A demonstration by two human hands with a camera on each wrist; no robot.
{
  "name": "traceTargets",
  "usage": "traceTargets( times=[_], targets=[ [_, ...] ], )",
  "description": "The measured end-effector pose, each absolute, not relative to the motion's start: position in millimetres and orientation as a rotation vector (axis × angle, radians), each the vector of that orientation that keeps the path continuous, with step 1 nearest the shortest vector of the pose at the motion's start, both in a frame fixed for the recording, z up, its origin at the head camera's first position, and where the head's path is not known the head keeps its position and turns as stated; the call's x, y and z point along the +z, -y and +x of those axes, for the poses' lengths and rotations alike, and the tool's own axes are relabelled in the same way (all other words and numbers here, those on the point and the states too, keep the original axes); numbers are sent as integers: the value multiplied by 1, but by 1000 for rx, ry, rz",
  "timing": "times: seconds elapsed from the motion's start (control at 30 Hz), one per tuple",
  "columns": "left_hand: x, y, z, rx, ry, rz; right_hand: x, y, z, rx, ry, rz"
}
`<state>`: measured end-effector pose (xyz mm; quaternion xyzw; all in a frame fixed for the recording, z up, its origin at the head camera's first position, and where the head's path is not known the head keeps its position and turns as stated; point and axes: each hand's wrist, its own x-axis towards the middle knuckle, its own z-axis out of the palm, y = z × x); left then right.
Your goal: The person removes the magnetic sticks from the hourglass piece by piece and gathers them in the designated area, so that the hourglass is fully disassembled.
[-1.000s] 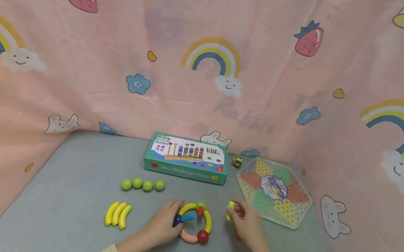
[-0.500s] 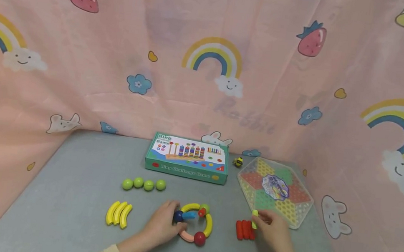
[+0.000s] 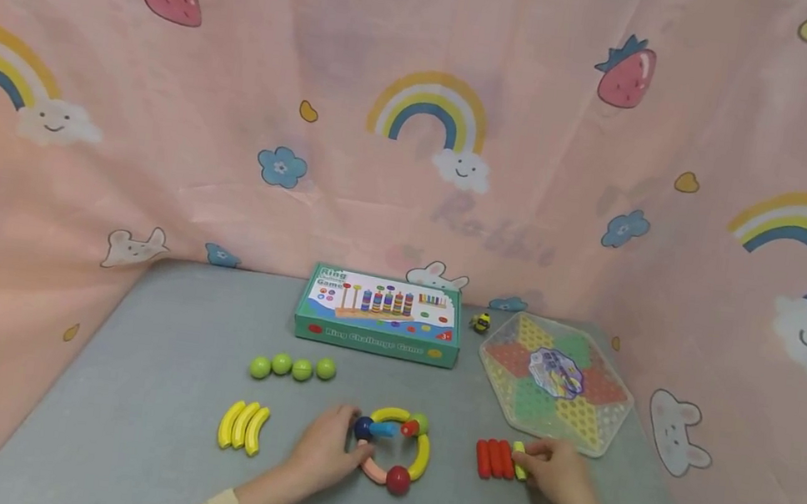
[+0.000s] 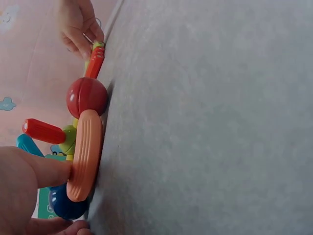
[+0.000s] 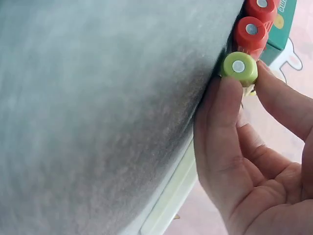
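Magnetic building pieces form a ring on the table, with two yellow curved bars [image 3: 421, 458], a pink curved bar [image 4: 86, 156], a dark red ball [image 3: 399, 480], a green ball [image 3: 420, 422] and a dark blue ball [image 4: 67, 201]. A light blue rod [image 3: 383, 428] and a red rod [image 4: 43, 131] stick out from it. My left hand [image 3: 328, 449] grips the ring's left side, thumb on the pink bar, fingers by the blue ball. My right hand [image 3: 561, 471] pinches a yellow-green rod [image 5: 239, 67] beside several red rods [image 3: 496, 459] in a row.
Yellow curved bars [image 3: 242, 425] and several green balls [image 3: 302, 370] lie at left. Behind stand a green game box [image 3: 377, 344] and a small bee-like toy [image 3: 481, 322]. A hexagonal Chinese checkers board [image 3: 554, 380] lies at back right, before a pink curtain [image 3: 228, 205].
My right hand has carried the yellow-green rod rightward and lowered it to the right end of the red row. The left hand stays at the ring, nearly still.
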<state>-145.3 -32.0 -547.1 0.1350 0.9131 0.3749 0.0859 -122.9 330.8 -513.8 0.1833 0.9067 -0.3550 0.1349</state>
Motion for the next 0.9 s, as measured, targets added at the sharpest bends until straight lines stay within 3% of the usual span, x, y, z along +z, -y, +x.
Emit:
traceTargets(
  times=[0.63, 0.9],
  targets=[
    [-548, 30, -151, 1160, -2759, 480, -511, -329, -121, -953, -2688, 473],
    [-551, 31, -152, 1153, -2701, 509, -498, -299, -124, -1015, -2846, 366]
  ],
)
